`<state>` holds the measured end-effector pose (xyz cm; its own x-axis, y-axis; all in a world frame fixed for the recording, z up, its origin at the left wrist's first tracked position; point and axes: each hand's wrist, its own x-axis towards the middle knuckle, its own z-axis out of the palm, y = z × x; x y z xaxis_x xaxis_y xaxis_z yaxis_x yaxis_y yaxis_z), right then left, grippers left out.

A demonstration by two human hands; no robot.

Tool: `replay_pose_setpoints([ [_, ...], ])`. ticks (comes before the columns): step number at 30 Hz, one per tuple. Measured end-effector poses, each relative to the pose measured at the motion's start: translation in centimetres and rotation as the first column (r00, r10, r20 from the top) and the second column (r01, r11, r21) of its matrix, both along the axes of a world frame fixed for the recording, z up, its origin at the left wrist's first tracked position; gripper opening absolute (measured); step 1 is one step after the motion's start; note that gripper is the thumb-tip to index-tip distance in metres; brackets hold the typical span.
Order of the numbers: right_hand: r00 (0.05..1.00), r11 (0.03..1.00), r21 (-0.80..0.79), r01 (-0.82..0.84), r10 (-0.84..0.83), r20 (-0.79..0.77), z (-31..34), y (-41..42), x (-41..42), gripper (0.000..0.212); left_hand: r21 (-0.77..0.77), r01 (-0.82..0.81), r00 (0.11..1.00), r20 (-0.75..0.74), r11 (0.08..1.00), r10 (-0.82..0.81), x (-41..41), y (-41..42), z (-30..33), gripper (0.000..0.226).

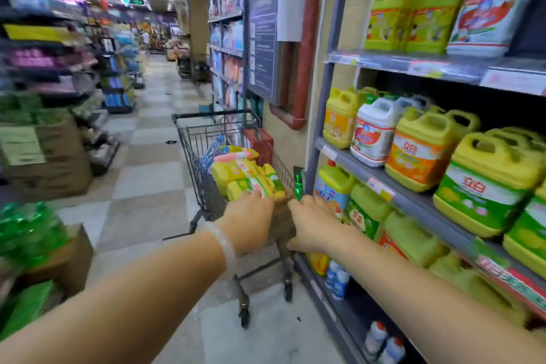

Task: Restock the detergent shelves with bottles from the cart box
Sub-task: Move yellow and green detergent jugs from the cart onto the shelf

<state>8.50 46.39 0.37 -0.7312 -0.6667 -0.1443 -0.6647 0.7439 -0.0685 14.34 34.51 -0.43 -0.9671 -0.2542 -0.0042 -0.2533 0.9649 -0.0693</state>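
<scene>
Head view: both arms reach forward to a brown cardboard box (282, 223) seated in the near end of a wire cart (206, 139). The left hand (248, 220) and right hand (310, 224) grip the box's near rim, fingers curled over the edge. Yellow plastic detergent bottles (248, 177) lie packed in the box. The cart stands just beside the grey metal shelves (413, 201) holding squat handled jugs. Checkered floor (141, 180) lies open to the left.
</scene>
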Motion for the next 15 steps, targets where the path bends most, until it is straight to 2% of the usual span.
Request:
replay_pose_setpoints([
  [4, 0.996, 0.998, 0.033, -0.058, 0.056, 0.065, -2.4, -6.4, -3.8, 0.065, 0.018, -0.073, 0.997, 0.026, 0.997, 0.073, -2.9, -7.1, -2.3, 0.049],
  [9, 0.992, 0.997, 0.042, -0.068, 0.063, 0.107, -4.3, -13.6, -11.7, 0.073, 0.023, -0.135, 0.989, 0.063, 0.991, 0.134, -8.8, -15.2, -3.4, 0.039],
  [15, 0.989, 0.999, 0.037, -0.032, 0.027, 0.148, -6.8, -20.4, -20.5, 0.073, 0.051, -0.163, 0.979, 0.131, 0.985, 0.155, -16.0, -22.7, -4.6, 0.044],
])
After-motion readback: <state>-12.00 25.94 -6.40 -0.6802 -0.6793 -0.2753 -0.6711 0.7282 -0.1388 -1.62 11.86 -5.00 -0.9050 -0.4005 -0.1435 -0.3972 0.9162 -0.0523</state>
